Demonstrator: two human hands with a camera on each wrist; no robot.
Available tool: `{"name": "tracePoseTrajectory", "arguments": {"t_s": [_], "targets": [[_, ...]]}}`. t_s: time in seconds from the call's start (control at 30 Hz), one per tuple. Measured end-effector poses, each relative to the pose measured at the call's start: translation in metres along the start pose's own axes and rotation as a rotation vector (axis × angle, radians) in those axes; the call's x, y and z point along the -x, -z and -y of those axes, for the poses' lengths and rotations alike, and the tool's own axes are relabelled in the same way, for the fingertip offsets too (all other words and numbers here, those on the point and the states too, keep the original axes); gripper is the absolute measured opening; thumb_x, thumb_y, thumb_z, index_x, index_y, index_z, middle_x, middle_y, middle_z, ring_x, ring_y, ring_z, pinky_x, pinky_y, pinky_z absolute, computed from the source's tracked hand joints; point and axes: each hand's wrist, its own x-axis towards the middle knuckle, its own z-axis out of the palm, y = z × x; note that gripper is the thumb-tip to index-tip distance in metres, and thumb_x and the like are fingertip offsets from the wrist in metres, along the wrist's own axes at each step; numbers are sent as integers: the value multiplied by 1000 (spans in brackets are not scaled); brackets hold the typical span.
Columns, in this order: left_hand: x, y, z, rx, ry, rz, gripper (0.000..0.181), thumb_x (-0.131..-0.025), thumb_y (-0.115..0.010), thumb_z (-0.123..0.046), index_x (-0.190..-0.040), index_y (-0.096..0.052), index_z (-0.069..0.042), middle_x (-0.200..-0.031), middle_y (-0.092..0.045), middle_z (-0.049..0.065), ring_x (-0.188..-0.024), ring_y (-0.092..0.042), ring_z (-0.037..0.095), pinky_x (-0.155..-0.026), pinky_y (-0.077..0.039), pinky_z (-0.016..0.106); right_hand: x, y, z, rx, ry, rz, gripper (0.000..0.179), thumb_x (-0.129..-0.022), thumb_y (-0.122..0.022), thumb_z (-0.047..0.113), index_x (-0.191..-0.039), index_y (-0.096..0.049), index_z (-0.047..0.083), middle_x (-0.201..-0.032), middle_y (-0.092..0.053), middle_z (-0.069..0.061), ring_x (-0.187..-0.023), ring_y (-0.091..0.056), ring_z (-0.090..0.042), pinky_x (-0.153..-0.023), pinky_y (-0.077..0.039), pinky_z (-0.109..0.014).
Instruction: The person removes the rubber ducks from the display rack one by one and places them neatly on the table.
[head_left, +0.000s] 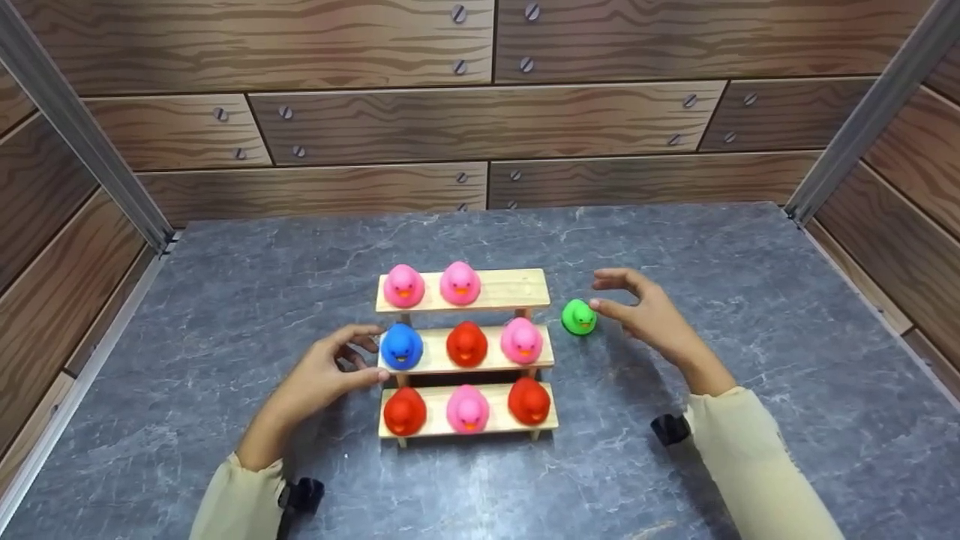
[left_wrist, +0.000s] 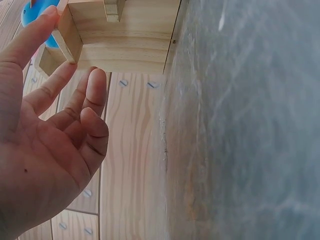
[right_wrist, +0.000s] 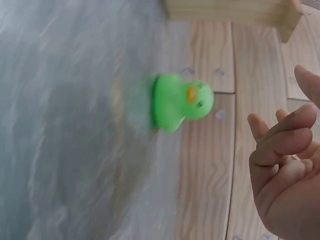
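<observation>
A three-tier wooden shelf stand point(head_left: 517, 289) holds pink, red and blue rubber ducks in rows. My left hand point(head_left: 330, 371) is at the left end of its middle board, beside the blue duck point(head_left: 402, 347). Thumb and index finger hold the board's end by its front and back edges; the other fingers curl loosely in the left wrist view. On the tabletop right of the stand sits a green duck point(right_wrist: 172, 102). My right hand point(head_left: 649, 319) hovers close to its right, fingers spread and slightly bent, holding nothing; the right wrist view shows a gap between them.
Two pink ducks, one of them the left pink duck point(head_left: 403, 286), stand on the top board, whose right end is bare wood. A grey marbled tabletop point(head_left: 480, 487) lies beneath everything. Wood-patterned walls point(head_left: 480, 124) rise at the back and sides, with metal posts point(head_left: 862, 112) in the corners.
</observation>
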Motion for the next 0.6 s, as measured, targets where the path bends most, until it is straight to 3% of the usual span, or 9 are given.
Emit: {"name": "tracePoseTrajectory", "arguments": {"t_s": [0.2, 0.4, 0.6], "targets": [[0, 1, -1, -6, 2, 4, 58, -78, -80, -19, -129, -56, -3, -106, -63, 19, -79, -58, 16, -67, -50, 24, 7, -9, 19, -114, 39, -2, 56, -90, -68, 30, -138, -46, 9, -134, -53, -15, -60, -44, -7, -53, -42, -21], [0, 3, -4, -20, 15, -9, 57, -78, -80, -19, -128, -57, -4, -106, -63, 20, -79, -57, 17, -67, -48, 24, 10, -20, 41, -226, 74, 25, 52, -91, -67, 23, -137, -47, 7, -132, -53, -17, -59, -44, -6, -53, -41, -20], [0, 0, -5, -22, 23, 4, 58, -79, -79, -19, -129, -55, -3, -108, -63, 21, -80, -57, 17, -68, -49, 24, 12, -29, 61, -253, 102, 87, 53, -91, -67, 18, -138, -45, 6, -131, -54, -18, -54, -45, -7, -52, -42, -20]]}}
